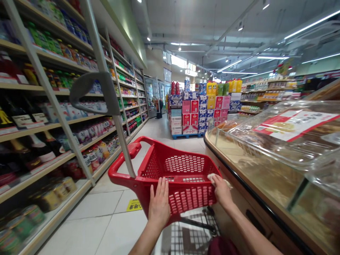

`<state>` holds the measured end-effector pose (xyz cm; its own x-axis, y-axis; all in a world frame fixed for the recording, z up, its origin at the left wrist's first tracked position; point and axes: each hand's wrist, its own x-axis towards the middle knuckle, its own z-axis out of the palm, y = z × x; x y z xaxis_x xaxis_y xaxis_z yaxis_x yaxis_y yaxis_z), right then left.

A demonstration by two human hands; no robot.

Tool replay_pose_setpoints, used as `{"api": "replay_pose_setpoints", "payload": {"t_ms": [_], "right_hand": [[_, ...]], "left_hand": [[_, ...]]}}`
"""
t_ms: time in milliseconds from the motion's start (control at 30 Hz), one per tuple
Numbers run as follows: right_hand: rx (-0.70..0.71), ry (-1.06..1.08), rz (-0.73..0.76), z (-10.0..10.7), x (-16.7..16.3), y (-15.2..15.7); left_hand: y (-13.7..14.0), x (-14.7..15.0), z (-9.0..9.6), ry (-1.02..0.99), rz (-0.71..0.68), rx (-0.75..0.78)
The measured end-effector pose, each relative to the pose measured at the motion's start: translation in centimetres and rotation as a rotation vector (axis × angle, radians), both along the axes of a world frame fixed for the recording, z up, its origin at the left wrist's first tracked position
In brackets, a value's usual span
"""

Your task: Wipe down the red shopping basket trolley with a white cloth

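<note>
Right in front of me is a red plastic shopping cart (184,194) with a perforated basket; nothing lies on the part of its floor that I can see. My left hand (159,202) rests flat against the near side, fingers straight and reaching up to the rim. At the basket's right-hand corner, my right hand (221,189) presses a pale crumpled cloth (211,177) onto the rim, its fingers closed over it. A grey metal pole with a grey loop handle (95,94) rises from the cart's left end, beside the red push bar (117,173).
Drink shelves (61,117) line the left side. On the right, close to the cart, stands a wood-fronted counter (239,187) with clear food boxes (281,131). Stacked cartons (190,117) stand on a blue pallet ahead. A yellow floor sticker (134,205) lies beneath.
</note>
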<state>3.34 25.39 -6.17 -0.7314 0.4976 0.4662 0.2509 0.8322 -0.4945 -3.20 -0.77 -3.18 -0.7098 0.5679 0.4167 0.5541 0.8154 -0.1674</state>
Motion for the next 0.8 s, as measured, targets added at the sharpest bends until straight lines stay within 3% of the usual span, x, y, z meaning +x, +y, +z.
{"api": "replay_pose_setpoints", "payload": {"t_ms": [100, 200, 267, 367, 467, 633, 800], "right_hand": [[-0.073, 0.073, 0.093, 1.0, -1.0, -3.1], [-0.273, 0.222, 0.288, 3.1, -2.3, -6.8], [-0.401, 0.24, 0.253, 4.4, -2.6, -7.2], [-0.417, 0.14, 0.095, 4.9, -2.5, -5.1], [-0.288, 0.048, 0.103, 3.8, -2.0, -3.5], [0.153, -0.121, 0.263, 1.0, -1.4, -4.1], [0.272, -0.135, 0.331, 0.0, -0.1, -0.2]], "left_hand": [[0.3, 0.2, 0.3, -0.025, 0.008, 0.021], [0.3, 0.2, 0.4, -0.01, 0.011, 0.017], [0.1, 0.1, 0.3, 0.009, 0.002, 0.008], [0.0, 0.0, -0.1, 0.018, -0.002, 0.011], [0.1, 0.0, -0.5, 0.025, 0.009, 0.018], [0.1, -0.1, -0.6, 0.047, 0.001, 0.026], [-0.1, -0.1, -0.4, 0.039, -0.022, 0.013]]}}
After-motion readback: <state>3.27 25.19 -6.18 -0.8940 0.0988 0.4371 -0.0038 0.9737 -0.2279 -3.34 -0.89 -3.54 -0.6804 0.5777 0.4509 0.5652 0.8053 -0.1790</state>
